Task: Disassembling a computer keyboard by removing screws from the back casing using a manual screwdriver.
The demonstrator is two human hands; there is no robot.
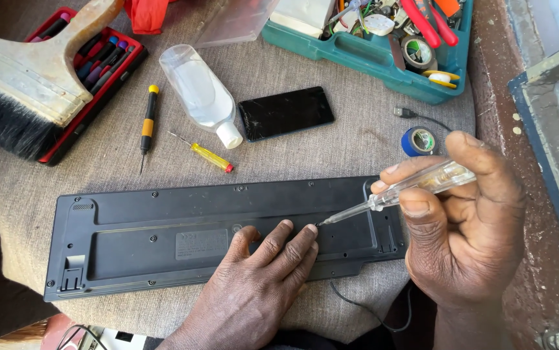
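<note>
Black plastic is what I work on: one keyboard (163, 240) lies upside down across the grey cloth of the table (357, 142), its back facing up. My left hand (253, 291) rests flat on this back, fingers spread a little and holding nothing, only pressing the keyboard down. My right hand (467, 220) is closed around one clear-handled screwdriver (409, 188), and its metal tip touches a screw point just beside my left fingertips (310, 230), near the middle of the back.

I judge that the step in hand is the turning of this one screw. The next move calls for keeping the tip straight in the screw head and the left hand firm, so the blade does not slip.

Now the count. At 12 o'clock from the keyboard I see one dark phone (286, 113) and one clear bottle (201, 94) with a white cap. At 11 o'clock lie two loose small screwdrivers: one black and yellow (148, 120), one yellow with a red end (208, 155). At 10 o'clock is one wide paintbrush (30, 84) on one red case of drivers (107, 61); how many are inside I cannot tell. At 1 o'clock stand one teal toolbox (363, 55) and one roll of blue tape (419, 140).
</note>
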